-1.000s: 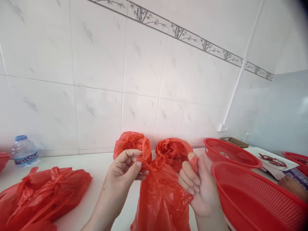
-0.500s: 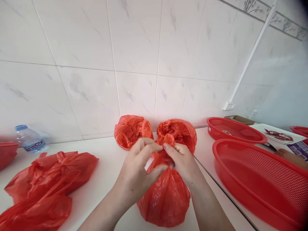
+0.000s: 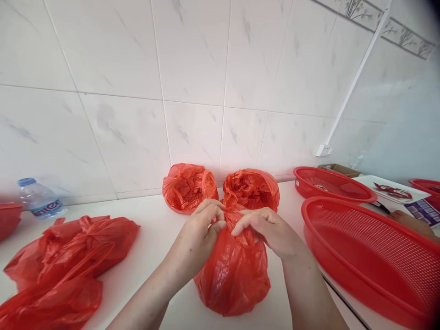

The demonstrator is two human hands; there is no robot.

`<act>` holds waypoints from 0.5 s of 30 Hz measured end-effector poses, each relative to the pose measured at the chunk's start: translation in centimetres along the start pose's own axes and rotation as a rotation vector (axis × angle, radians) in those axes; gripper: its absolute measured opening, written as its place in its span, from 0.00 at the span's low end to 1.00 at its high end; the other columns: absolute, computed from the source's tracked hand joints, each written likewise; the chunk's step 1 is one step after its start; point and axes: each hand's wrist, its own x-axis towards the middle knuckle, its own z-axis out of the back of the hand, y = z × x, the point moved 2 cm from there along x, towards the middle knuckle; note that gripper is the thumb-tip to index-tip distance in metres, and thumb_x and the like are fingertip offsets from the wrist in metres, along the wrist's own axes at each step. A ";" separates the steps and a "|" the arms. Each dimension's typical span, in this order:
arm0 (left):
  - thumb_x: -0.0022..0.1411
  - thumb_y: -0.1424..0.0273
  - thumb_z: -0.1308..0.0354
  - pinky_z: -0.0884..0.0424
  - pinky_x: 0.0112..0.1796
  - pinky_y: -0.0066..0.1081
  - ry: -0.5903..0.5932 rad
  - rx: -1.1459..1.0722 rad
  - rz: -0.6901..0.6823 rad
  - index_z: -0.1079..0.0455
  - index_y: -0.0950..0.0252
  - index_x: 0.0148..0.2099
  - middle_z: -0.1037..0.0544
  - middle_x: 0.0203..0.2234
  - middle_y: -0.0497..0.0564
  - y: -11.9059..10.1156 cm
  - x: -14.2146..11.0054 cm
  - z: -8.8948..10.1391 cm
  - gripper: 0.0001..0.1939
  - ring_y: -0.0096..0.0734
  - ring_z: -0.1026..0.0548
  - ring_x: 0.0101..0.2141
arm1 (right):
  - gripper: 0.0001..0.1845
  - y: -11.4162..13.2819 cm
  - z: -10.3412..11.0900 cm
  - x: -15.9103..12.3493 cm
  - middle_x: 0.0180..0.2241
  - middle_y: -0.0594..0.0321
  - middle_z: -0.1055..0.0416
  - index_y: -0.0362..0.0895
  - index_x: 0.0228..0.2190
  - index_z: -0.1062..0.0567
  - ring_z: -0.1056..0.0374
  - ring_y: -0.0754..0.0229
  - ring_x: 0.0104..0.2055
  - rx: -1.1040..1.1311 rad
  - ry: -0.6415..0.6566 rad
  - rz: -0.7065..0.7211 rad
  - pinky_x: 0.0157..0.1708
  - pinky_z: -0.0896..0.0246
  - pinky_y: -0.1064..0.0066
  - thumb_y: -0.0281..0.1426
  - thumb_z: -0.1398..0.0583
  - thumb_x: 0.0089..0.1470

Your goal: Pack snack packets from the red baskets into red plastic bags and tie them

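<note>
A full, rounded red plastic bag (image 3: 233,275) rests on the white counter in front of me, its neck gathered at the top. My left hand (image 3: 202,238) is closed, thumb and fingers pinching the bag's neck from the left. On the other side my right hand (image 3: 266,229) bends its fingers round the gathered plastic, the index finger lying over it; some fingertips are hidden behind the bag. Just behind stand two more red plastic bags, one on the left (image 3: 187,188) and one on the right (image 3: 252,185), with crumpled open tops.
Crumpled red plastic bags (image 3: 68,252) and a water bottle (image 3: 39,199) lie left. Right are a large red basket (image 3: 343,238), a smaller one (image 3: 330,183) and a white tray (image 3: 388,188) with red pieces. Another person's hand (image 3: 409,222) is at the right edge.
My view has tilted down. The hands, apart on the bag's top earlier, came together at its neck. My left hand, loosely open half a second ago, now pinches the plastic.
</note>
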 end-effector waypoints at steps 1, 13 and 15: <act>0.62 0.77 0.54 0.37 0.33 0.28 0.029 -0.040 0.029 0.42 0.61 0.30 0.30 0.35 0.48 -0.1 -0.1 -0.1 0.08 0.29 0.33 0.34 | 0.16 0.0 -0.1 0.0 0.26 0.65 0.32 0.44 0.32 0.22 0.41 0.67 0.26 -0.033 -0.051 -0.030 0.28 0.44 0.74 0.40 0.45 0.57; 0.63 0.75 0.56 0.38 0.32 0.30 0.065 0.138 0.036 0.42 0.61 0.31 0.31 0.33 0.47 -0.2 -0.1 -0.3 0.08 0.29 0.33 0.31 | 0.14 0.2 -0.1 0.5 0.39 0.63 0.26 0.46 0.41 0.25 0.32 0.61 0.40 -0.065 -0.209 -0.083 0.41 0.39 0.68 0.28 0.44 0.52; 0.63 0.78 0.56 0.36 0.36 0.31 0.064 0.140 -0.039 0.43 0.62 0.30 0.32 0.37 0.49 -0.5 -0.3 -0.4 0.10 0.30 0.33 0.36 | 0.13 -0.5 0.4 0.5 0.38 0.61 0.26 0.45 0.41 0.24 0.32 0.61 0.38 0.049 -0.162 -0.064 0.40 0.38 0.69 0.33 0.42 0.53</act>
